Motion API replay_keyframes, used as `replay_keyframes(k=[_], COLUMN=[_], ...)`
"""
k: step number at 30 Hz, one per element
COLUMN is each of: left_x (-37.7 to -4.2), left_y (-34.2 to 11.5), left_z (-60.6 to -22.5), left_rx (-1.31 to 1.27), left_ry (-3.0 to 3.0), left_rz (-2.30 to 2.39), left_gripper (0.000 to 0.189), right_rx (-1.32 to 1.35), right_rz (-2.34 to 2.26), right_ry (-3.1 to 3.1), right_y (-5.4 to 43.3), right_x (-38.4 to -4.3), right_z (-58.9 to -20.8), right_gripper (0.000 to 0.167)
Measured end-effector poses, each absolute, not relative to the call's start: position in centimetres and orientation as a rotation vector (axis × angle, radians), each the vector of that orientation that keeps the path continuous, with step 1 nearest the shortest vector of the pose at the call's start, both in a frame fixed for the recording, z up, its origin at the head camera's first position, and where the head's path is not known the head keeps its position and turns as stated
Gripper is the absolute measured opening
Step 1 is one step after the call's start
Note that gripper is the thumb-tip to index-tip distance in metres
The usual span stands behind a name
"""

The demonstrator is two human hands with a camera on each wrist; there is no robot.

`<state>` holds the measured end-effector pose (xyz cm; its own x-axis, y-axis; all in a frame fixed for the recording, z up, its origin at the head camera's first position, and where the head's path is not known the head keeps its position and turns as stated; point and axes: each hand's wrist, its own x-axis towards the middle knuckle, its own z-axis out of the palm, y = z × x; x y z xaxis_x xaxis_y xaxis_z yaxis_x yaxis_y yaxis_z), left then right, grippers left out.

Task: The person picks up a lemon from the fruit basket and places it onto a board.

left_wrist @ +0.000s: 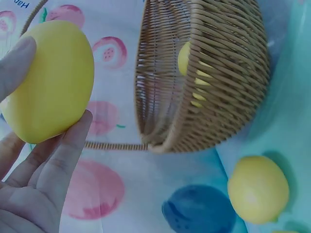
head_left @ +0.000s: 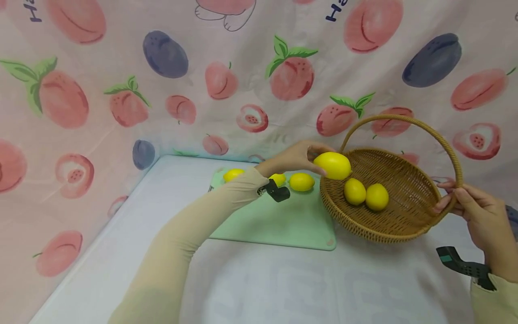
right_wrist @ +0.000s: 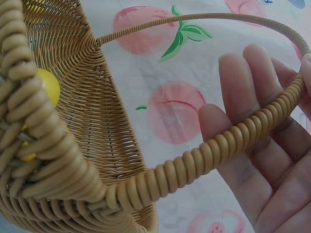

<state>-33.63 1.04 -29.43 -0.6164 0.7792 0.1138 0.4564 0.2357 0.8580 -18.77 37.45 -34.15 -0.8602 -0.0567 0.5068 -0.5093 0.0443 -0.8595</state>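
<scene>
My left hand (head_left: pixel 297 157) pinches a yellow lemon (head_left: pixel 332 165) between thumb and fingers, over the left rim of a brown wicker basket (head_left: pixel 388 234). In the left wrist view the same lemon (left_wrist: pixel 53 82) is clear of the basket wall. Two lemons, one on the left (head_left: pixel 355 191) and one on the right (head_left: pixel 377 197), lie inside the tilted basket. With my right hand (head_left: pixel 481 211) I grip the lower right end of the basket's arched handle (head_left: pixel 443 139). In the right wrist view, fingers (right_wrist: pixel 238 87) curl about the wrapped handle (right_wrist: pixel 218 148).
A pale green cutting board (head_left: pixel 279 225) lies left of the basket on a white-covered table (head_left: pixel 291 283). Along its far edge sit lemons: a left one (head_left: pixel 233 173), one partly hidden by my arm (head_left: pixel 279 179) and a right one (head_left: pixel 301 182). A fruit-printed cloth (head_left: pixel 251 81) hangs behind.
</scene>
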Motion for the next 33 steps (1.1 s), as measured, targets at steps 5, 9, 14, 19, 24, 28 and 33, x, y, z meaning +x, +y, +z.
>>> replay_keyframes(k=[5,9,14,19,24,28,33], left_x=[-33.1,-32.9,-32.8,-32.7,-32.6,-32.6,-32.7], left_y=[-1.3,-2.8,-4.1,-4.9,-5.3,-5.5,-5.4], left_z=[-30.1,-31.3,-32.9,-34.5,-36.3,-37.9,-39.6], left_rx=[1.097,1.055,1.015,0.952,0.92,0.896,0.841], left_ry=[2.096,2.102,2.138,2.154,2.176,2.192,2.224], left_rz=[1.41,1.423,1.431,1.441,1.417,1.404,1.377], left_gripper=[0.056,0.057,0.056,0.056,0.058,0.058,0.056], right_rx=[0.546,0.507,0.518,0.494,0.513,0.509,0.52], right_rz=[1.86,1.854,1.87,1.87,1.886,1.891,1.901], right_ry=[-2.009,-2.02,-2.003,-2.011,-1.994,-1.993,-1.982], right_y=[37.4,37.4,37.3,37.3,37.3,37.3,37.4], right_x=[-18.7,-18.6,-18.7,-18.6,-18.6,-18.6,-18.6], right_z=[-34.0,-34.0,-33.9,-34.0,-34.0,-34.0,-34.1], right_gripper=[0.03,0.029,0.029,0.028,0.029,0.029,0.029])
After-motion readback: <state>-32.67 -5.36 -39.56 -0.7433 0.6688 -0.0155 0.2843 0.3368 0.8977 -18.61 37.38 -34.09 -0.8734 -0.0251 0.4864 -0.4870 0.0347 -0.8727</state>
